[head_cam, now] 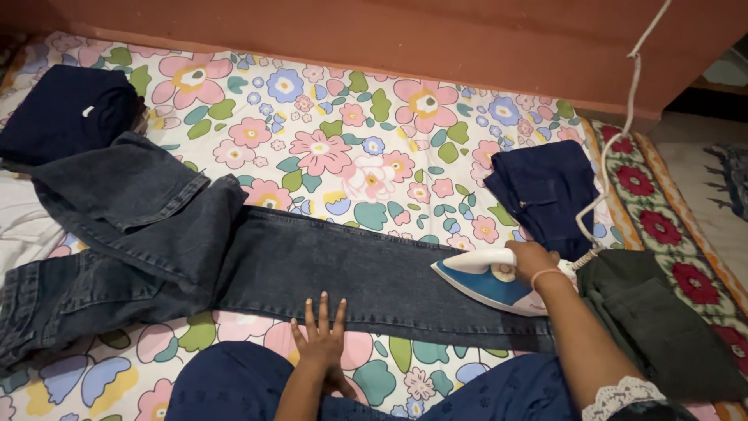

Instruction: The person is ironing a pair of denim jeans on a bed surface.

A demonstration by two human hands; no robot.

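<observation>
Our right hand (530,257) was wrapped tight around the handle of the white and blue iron (492,281), the wrist bent down and the forearm reaching in from the lower right. The iron's soleplate sat on the jeans leg (374,284), its pointed nose aimed left. Our left hand (322,335) lay flat with fingers spread and straight, pressing the near hem edge of that leg, holding nothing.

The leg stretched out straight across the flowered bedsheet (343,148), from the iron leftward to where the rest of the dark grey jeans (132,226) lay bunched and folded over itself. Between our two hands the denim was bare, and it gave the iron an open run to the left. Beyond the leg, the sheet lay open up to the reddish wall (389,31).

The iron's white cord (615,148) climbed away to the upper right. Just behind the iron sat a folded navy garment (545,191); touching our right forearm was a dark green one (662,320). A folded navy pile (66,113) rested at the far left corner.
</observation>
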